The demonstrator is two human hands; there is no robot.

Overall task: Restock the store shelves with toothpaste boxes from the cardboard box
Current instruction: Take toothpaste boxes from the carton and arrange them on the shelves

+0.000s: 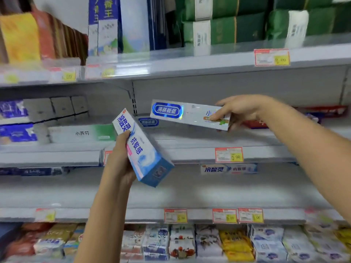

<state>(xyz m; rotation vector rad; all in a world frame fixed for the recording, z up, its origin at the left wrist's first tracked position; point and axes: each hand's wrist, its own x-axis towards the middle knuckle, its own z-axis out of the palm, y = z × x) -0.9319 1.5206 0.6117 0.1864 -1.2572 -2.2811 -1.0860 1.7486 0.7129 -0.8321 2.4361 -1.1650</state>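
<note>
Two toothpaste boxes in hand at the middle shelf.

The right hand (241, 109) grips one end of a white toothpaste box (182, 114) with a blue oval label. It holds the box lengthwise and almost level, just above the middle shelf (190, 141); the box's far end hangs over a matching box (149, 122) lying on that shelf. The left hand (119, 158) is wrapped round a blue-and-white toothpaste box (144, 154), held tilted with its dark-blue end lowest, in front of the shelf's lip and apart from the white one. Further left on the same shelf lies a white-and-green box (81, 133). A red-and-yellow price tag (228, 155) sits on the lip below the right hand. One shelf down, a lone toothpaste box (228, 168) lies at the back. Green packs (237, 27) fill the top shelf.
</note>
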